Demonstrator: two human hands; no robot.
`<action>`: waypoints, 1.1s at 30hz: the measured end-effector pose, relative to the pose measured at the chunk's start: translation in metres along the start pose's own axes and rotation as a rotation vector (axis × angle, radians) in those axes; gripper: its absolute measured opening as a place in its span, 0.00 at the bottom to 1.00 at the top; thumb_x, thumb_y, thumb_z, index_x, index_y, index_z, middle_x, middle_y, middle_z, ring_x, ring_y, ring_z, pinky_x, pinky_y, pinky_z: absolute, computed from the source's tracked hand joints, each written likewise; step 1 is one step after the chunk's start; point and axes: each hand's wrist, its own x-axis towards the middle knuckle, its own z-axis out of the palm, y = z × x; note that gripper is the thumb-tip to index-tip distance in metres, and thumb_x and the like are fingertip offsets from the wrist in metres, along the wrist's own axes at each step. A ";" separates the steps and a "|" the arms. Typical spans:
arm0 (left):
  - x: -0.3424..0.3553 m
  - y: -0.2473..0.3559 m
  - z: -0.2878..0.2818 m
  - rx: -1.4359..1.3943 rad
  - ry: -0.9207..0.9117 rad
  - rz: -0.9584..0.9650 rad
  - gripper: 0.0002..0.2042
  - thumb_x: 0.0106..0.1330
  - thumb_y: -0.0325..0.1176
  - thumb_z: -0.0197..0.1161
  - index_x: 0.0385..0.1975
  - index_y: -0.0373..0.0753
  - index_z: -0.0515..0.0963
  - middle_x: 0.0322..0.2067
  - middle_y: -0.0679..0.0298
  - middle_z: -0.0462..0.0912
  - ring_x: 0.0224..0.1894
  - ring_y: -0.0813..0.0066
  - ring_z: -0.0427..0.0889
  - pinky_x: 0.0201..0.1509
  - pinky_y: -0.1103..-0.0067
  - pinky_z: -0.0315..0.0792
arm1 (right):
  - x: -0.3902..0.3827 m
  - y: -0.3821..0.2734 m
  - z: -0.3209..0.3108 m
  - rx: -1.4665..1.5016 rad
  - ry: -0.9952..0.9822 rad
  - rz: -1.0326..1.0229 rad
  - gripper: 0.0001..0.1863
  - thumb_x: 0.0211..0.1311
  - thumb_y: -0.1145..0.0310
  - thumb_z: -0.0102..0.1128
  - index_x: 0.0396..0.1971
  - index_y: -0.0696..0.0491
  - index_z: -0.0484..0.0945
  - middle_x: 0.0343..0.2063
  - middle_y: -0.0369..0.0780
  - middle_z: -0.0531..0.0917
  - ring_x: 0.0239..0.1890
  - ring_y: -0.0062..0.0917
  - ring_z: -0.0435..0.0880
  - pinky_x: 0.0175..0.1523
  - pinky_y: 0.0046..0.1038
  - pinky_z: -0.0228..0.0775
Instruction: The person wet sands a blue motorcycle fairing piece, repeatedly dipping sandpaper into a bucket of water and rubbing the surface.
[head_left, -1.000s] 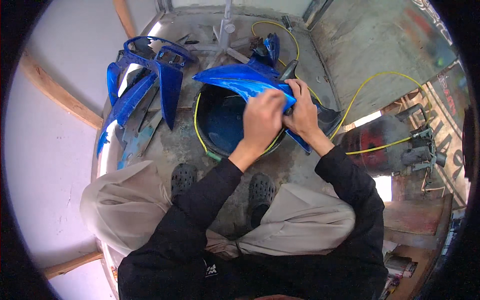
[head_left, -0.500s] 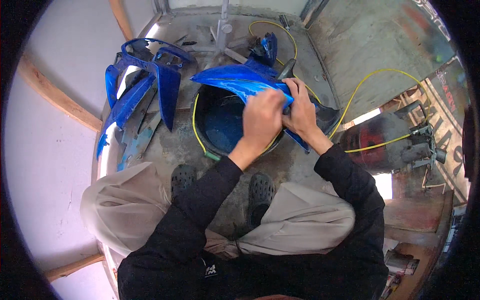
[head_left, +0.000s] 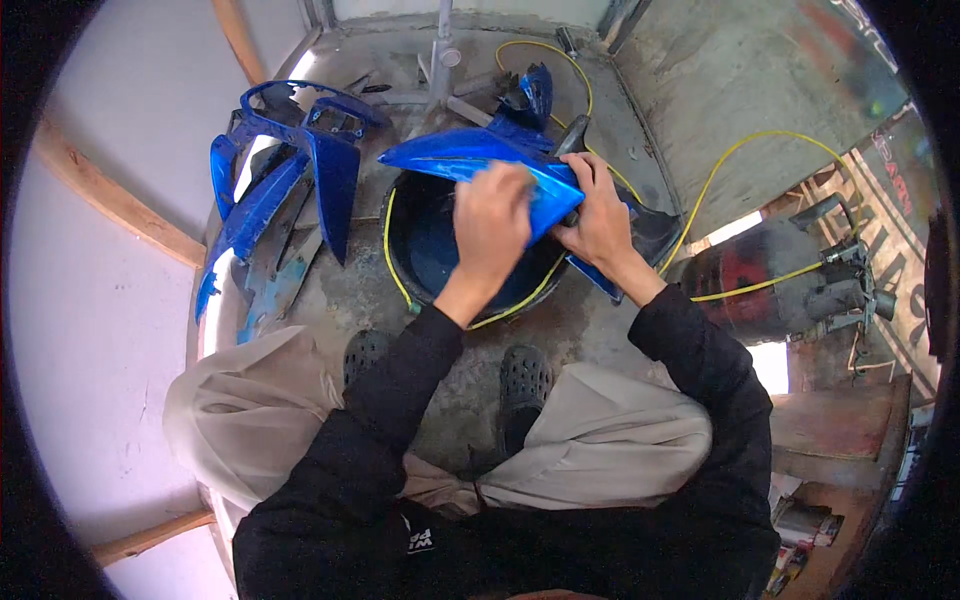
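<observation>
A glossy blue plastic fairing panel, pointed at its left end, lies tilted over a round black tub. My right hand is closed round the panel's right end, thumb below and fingers over the top. Against the panel's middle presses my left hand, its fingers curled and slightly smeared by motion. Whatever those fingers may hold is hidden under them. Dark bluish water or residue shows inside the tub, and a yellow hose runs along its rim.
More blue fairing parts stand at the left by the wall. A grey metal stand rises behind the tub. At the right lie a dark red and black tank and a yellow hose. My clogs rest on the concrete floor.
My left hand has slid left along the panel, uncovering more of its right part. My right hand keeps its hold in about the same place.
</observation>
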 end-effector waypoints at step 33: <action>-0.092 -0.315 0.079 0.483 -1.296 -0.701 0.18 0.69 0.39 0.75 0.57 0.43 0.91 0.59 0.53 0.92 0.62 0.44 0.90 0.60 0.57 0.84 | 0.023 0.011 -0.003 0.057 -0.024 -0.042 0.53 0.47 0.60 0.88 0.75 0.41 0.68 0.66 0.45 0.78 0.67 0.52 0.82 0.63 0.51 0.83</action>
